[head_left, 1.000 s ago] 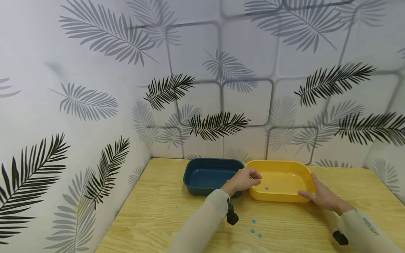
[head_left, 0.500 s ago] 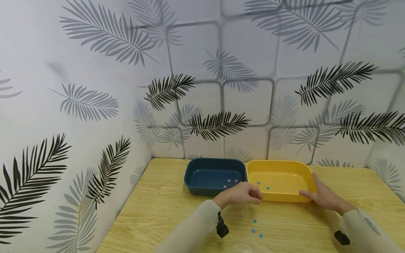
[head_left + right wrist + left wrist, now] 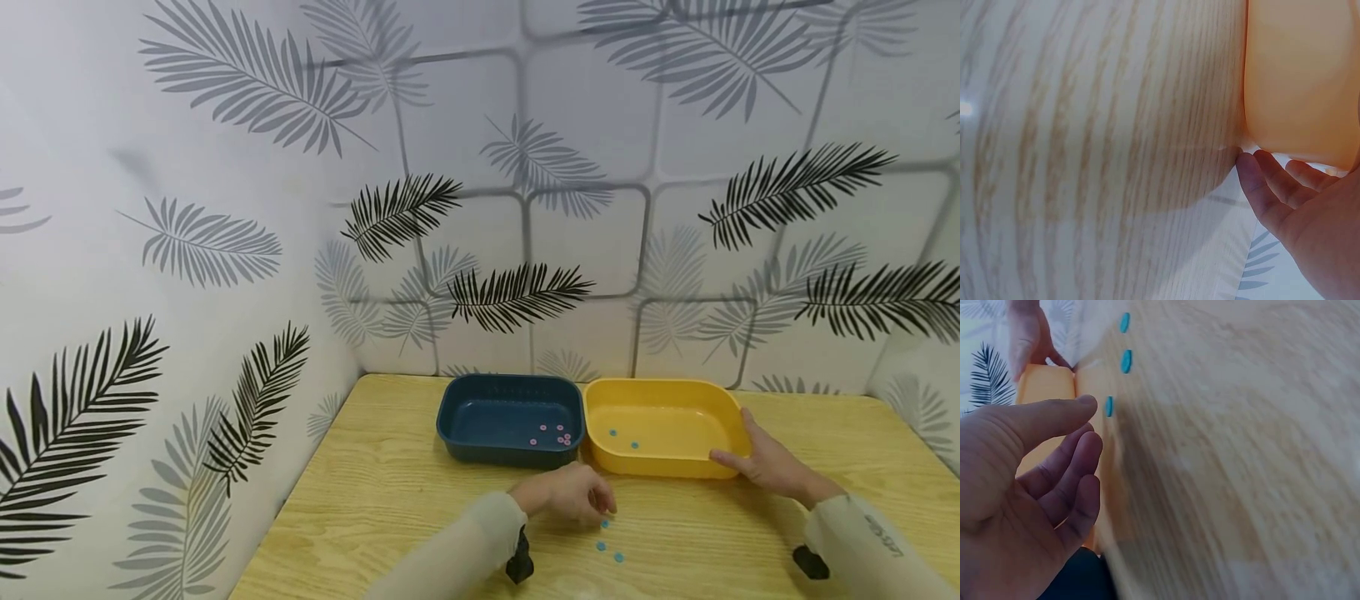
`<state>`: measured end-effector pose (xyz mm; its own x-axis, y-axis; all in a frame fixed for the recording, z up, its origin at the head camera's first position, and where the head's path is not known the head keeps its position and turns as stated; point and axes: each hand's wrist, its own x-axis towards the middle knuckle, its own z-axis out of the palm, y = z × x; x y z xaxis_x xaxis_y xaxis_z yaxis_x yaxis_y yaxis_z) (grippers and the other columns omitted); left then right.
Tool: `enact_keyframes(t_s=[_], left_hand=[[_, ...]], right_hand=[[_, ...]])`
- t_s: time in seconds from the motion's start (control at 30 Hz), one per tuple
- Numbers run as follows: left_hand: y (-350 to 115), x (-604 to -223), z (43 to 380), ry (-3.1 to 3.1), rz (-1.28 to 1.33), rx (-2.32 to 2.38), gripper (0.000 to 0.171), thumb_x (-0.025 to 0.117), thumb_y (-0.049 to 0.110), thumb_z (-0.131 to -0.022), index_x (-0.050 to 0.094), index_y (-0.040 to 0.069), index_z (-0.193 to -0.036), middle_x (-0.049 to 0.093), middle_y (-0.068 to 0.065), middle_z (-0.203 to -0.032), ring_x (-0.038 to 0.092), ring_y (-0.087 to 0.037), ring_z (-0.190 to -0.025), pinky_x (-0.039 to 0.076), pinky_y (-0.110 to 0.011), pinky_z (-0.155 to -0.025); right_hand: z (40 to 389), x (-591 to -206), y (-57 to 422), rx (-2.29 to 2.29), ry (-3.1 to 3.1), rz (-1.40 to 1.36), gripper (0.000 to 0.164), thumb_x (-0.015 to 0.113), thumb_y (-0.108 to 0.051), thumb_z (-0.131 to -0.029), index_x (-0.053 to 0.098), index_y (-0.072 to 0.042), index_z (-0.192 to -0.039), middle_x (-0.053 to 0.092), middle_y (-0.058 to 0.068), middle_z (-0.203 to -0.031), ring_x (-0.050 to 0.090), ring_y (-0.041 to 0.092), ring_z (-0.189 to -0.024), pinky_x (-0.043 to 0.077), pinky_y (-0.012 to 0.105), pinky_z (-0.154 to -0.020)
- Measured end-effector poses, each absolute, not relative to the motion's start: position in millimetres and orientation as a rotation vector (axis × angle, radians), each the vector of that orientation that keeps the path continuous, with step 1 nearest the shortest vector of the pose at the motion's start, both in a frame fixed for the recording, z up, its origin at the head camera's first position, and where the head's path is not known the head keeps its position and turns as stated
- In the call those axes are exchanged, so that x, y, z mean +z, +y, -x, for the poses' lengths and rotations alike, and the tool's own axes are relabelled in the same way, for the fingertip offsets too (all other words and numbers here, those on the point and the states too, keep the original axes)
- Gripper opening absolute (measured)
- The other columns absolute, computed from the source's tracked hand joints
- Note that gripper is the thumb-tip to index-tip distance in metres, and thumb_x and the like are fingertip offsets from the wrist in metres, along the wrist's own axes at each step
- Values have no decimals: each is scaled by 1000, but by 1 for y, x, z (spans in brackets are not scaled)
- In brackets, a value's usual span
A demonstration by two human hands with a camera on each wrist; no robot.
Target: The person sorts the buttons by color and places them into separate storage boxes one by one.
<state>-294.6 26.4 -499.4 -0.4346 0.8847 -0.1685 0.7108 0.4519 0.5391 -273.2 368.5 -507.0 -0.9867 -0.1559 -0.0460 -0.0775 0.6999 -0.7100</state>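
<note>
Left wrist view gives what the head view hides: the inside of my left hand (image 3: 572,493), thumb held off from loosely bent fingers, nothing in its grasp. From above I get mainly its back. Right wrist view adds the fingers of my right hand (image 3: 772,461), set along the end wall of the yellow tub (image 3: 652,465), low, near the table (image 3: 712,550); the head view supplies the thumb, at the front rim, so that hand holds the corner between thumb and fingers. Three blue discs (image 3: 601,547) lie on the wood in front of the tubs, near one another, the farthest just beside my left fingertips. Whether skin meets it I can't be sure, the wrist picture being soft. Discs small, round and bright from above, thin ovals seen edge-on. Containers: two shallow tubs, round-cornered, side by side; the head view alone looks down on their contents. Navy tub (image 3: 502,456), on the left: several pink discs (image 3: 543,427), gathered toward its right front. Yellow one: two more blue discs, a little apart, toward its left end.
</note>
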Motion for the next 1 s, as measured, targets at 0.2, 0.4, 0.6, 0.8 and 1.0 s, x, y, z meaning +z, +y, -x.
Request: enact_keyframes(t_s=[0.2, 0.4, 0.6, 0.8, 1.0], left_hand=[[27, -503, 292, 2293, -1379, 486, 18, 73, 6, -82, 72, 10, -100, 66, 9, -86, 54, 7, -75, 42, -8, -67], [30, -504, 291, 2315, -1416, 437, 13, 72, 9, -84, 72, 12, -97, 65, 10, -84, 53, 6, -74, 41, -7, -67], [32, -506, 291, 2316, -1403, 424, 7, 71, 11, -86, 72, 13, -92, 64, 10, -82, 52, 7, -71, 41, -8, -65], [33, -507, 291, 2319, -1401, 426, 4, 70, 11, -86, 72, 13, -89, 64, 9, -80, 50, 6, -69, 41, -8, -64], [33, -505, 290, 2342, -1363, 441, 4, 71, 10, -85, 70, 12, -88, 61, 11, -75, 49, 4, -66, 40, -9, -61]], right_hand=[[272, -507, 367, -1190, 2783, 192, 110, 63, -38, -91, -22, 12, -139, -8, 46, -140, 3, 63, -126, 7, 70, -98], [272, -506, 368, -1191, 2780, 187, 110, 62, -39, -91, -22, 13, -139, -9, 47, -140, 2, 63, -126, 6, 70, -98], [272, -506, 367, -1177, 2784, 183, 110, 62, -38, -91, -22, 12, -139, -7, 46, -140, 4, 63, -126, 8, 70, -98], [273, -504, 367, -1180, 2780, 174, 110, 62, -38, -91, -23, 12, -139, -7, 47, -140, 4, 63, -126, 8, 70, -99], [271, -504, 367, -1186, 2782, 186, 109, 63, -36, -92, -23, 12, -139, -7, 47, -140, 4, 63, -126, 8, 70, -98]])
